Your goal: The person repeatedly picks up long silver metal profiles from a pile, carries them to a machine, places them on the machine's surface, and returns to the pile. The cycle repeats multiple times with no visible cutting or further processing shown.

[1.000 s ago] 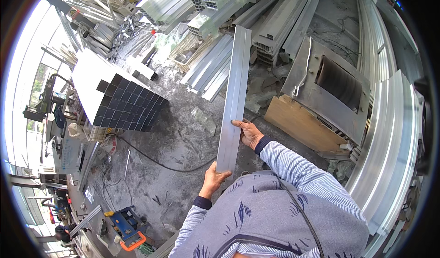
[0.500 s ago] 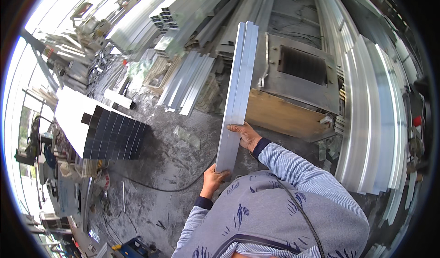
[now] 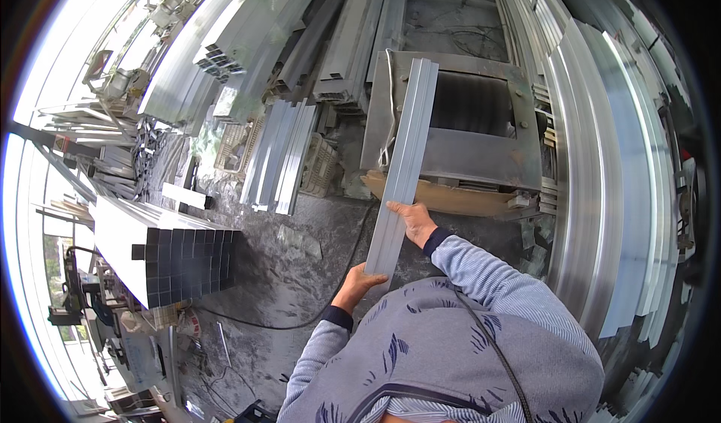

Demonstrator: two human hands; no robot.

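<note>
A long silver metal profile (image 3: 406,149) with lengthwise ridges slants away from my body. My left hand (image 3: 358,286) grips its near end, thumb on top. Farther along, my right hand (image 3: 414,222) is closed round the right edge, with its thumb lying across the upper face; its other fingers are mostly hidden beneath. The profile's far end overlaps a grey metal machine (image 3: 475,155) that has a dark ribbed roller (image 3: 475,104) in its square opening. Whether profile and machine touch, I cannot tell.
A stack of square tubes (image 3: 191,261) stands at left. Short profiles (image 3: 279,153) lie beside a plastic crate (image 3: 320,166). Long profiles (image 3: 593,175) line the right side. A black cable (image 3: 300,324) crosses the floor, and a brown board (image 3: 458,199) sits below the machine's front.
My view has shifted toward the machine. The profile's far end has come to overlap the machine's left part beside the roller. Both hands keep their hold.
</note>
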